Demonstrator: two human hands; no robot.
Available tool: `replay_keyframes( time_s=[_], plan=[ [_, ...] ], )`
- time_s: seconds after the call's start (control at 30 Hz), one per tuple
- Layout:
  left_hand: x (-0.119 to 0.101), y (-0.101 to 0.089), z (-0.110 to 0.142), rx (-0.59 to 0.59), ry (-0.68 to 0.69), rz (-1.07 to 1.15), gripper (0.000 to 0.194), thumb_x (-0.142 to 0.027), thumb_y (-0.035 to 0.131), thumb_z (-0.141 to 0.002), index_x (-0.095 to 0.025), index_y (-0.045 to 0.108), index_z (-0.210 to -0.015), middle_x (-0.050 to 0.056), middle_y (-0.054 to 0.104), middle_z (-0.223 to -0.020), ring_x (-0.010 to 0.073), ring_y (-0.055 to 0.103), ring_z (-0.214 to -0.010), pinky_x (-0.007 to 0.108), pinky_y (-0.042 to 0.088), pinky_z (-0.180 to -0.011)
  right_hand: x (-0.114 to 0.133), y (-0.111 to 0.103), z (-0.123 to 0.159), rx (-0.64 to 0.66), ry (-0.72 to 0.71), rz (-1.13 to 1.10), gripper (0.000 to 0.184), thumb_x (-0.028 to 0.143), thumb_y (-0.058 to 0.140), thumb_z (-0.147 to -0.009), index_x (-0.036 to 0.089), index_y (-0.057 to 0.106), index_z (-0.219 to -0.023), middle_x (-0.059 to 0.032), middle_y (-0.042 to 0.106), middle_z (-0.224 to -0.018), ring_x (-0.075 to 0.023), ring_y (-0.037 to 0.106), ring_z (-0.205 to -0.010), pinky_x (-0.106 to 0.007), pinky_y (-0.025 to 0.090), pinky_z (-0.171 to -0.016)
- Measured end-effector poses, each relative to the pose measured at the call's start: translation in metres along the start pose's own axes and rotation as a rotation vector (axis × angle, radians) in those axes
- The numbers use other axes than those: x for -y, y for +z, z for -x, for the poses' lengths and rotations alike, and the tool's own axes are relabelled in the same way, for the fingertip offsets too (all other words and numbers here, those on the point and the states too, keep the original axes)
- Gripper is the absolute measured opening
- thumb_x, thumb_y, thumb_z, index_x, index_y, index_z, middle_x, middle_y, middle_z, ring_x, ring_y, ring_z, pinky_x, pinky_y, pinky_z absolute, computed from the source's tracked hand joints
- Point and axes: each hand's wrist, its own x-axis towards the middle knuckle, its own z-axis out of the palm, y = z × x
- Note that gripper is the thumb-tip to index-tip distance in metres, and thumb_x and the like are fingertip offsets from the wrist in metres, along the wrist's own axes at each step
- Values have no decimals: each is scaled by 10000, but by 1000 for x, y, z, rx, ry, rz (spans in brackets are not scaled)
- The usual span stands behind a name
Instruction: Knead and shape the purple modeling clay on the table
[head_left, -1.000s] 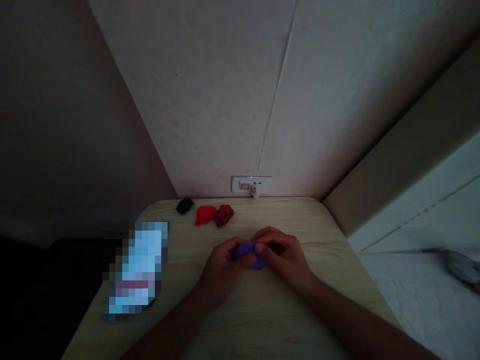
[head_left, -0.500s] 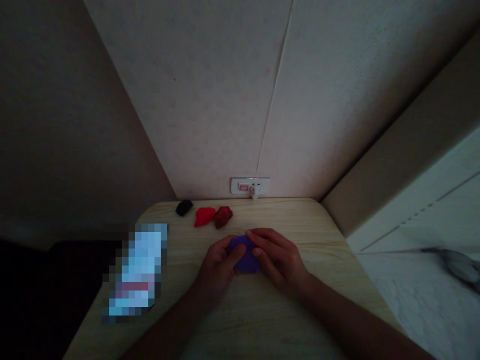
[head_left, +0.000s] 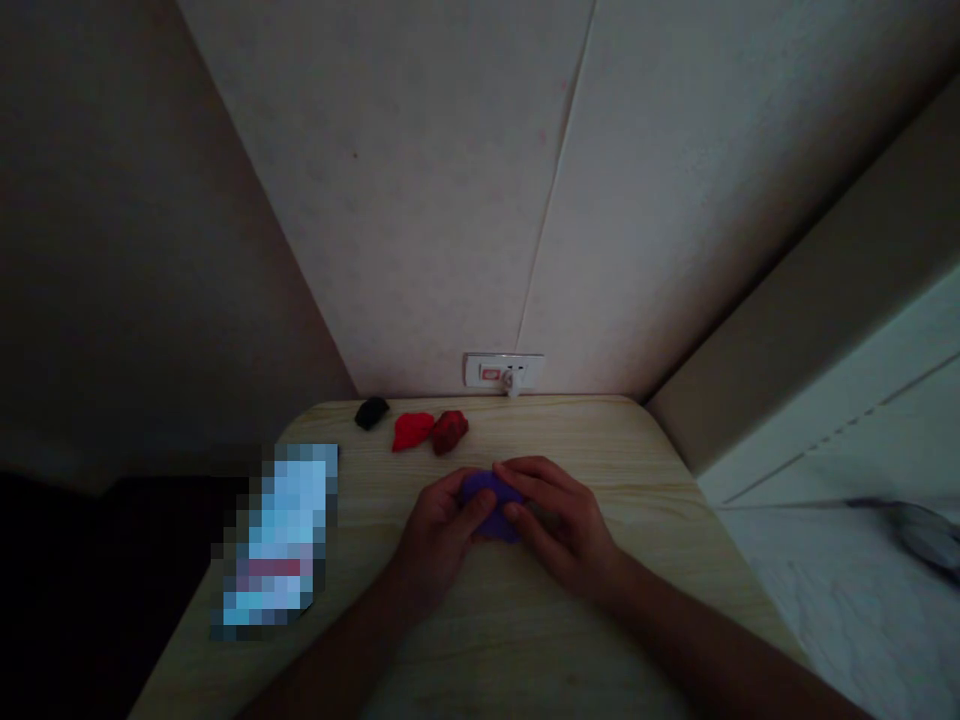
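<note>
A flattened purple piece of modelling clay (head_left: 499, 524) is held between both hands over the middle of the table. My left hand (head_left: 436, 528) grips its left side, with the thumb pressed on the near face. On the other side, my right hand (head_left: 571, 522) pinches the clay's right edge between thumb and fingers. Part of the clay is hidden by the fingers. Beyond the hands lie a bright red lump (head_left: 412, 431) and a dark red lump (head_left: 450, 432), touching or nearly so. A small black lump (head_left: 371, 413) sits to their left.
The pale wooden table (head_left: 630, 640) meets the wall at its back edge. A phone-like object (head_left: 281, 535) with a blurred-out bright screen lies at the left. A wall socket (head_left: 504, 371) with a plug is just above the back edge. White cabinetry (head_left: 847, 420) stands at the right.
The purple clay shows a broader, flatter face than one second ago. My left thumb has shifted onto its near face, and the right fingers have spread along its edge. The lumps behind stay put.
</note>
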Motion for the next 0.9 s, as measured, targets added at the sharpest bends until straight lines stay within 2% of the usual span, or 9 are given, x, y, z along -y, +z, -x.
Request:
replay_keyframes(
  time_s=[0.3,0.5,0.67,0.77,0.9],
  plan=[
    [3,-6,-1,62,50,-54,222,-310,786,-818,-159,718,-966,38,698,-882,154,644,-821,263,516,-774,2,1,-1,-24,47,-85,408,159,627,-950,272,649,-1342,-108,664,-1189,-215,652,-1080,-373,573,-925],
    [1,-5,0,60,62,-95,241,-319,783,-821,-148,722,-979,58,709,-900,157,647,-838,249,508,-768,2,1,1,-21,55,-80,398,170,638,-947,266,651,-1334,-111,662,-1202,-219,648,-1099,-379,570,-947],
    [4,-8,-2,55,58,-107,257,-347,782,-820,-150,717,-973,39,688,-878,141,624,-818,244,498,-767,1,1,2,-15,-26,3,492,123,598,-945,259,576,-1417,-130,621,-1277,-229,621,-1160,-389,569,-967],
    [8,-11,-3,42,61,-121,258,-362,784,-816,-142,702,-925,13,639,-806,119,584,-750,228,473,-716,-1,-1,2,37,-67,70,492,116,579,-947,248,572,-1420,-139,613,-1290,-237,623,-1162,-392,577,-959],
    [10,-13,-3,50,47,-142,255,-374,767,-832,-141,691,-903,6,617,-787,111,561,-718,232,456,-700,-2,-3,2,41,-86,145,520,123,579,-939,233,543,-1446,-154,584,-1332,-244,627,-1149,-389,589,-935]
  ],
)
